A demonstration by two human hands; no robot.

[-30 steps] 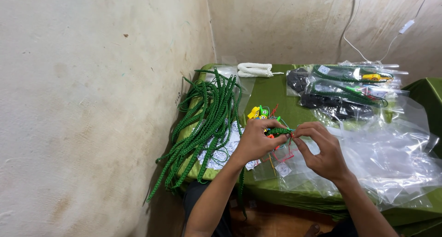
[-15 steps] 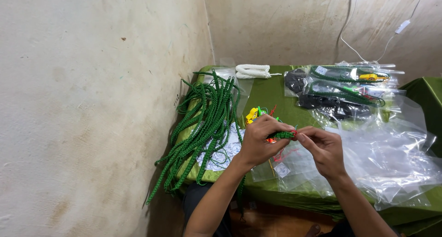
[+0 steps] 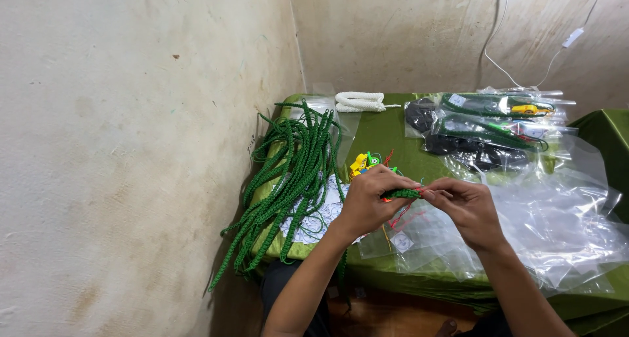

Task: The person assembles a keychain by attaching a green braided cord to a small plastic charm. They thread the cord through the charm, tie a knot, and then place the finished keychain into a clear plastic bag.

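My left hand (image 3: 372, 199) pinches the end of a green braided cord (image 3: 401, 193) above the green-covered table (image 3: 383, 134). My right hand (image 3: 466, 209) grips the same cord's other end, where thin red threads (image 3: 401, 216) hang down. The two hands are close together, fingers closed. The rest of this cord drops under my left arm. A thick bundle of green braided cords (image 3: 288, 180) lies over the table's left edge, just left of my left hand. Small yellow and green charms (image 3: 363, 162) lie behind my left hand.
Clear plastic bags (image 3: 544, 225) are spread under and to the right of my hands. Packed bags with green and black cords (image 3: 485, 124) lie at the back right. A white coiled cord (image 3: 359, 102) lies at the back. Plaster walls close the left and far sides.
Both hands have stayed over the same spot and worked the green cord between them; the right hand's fingers shifted closer along the cord toward the left hand.
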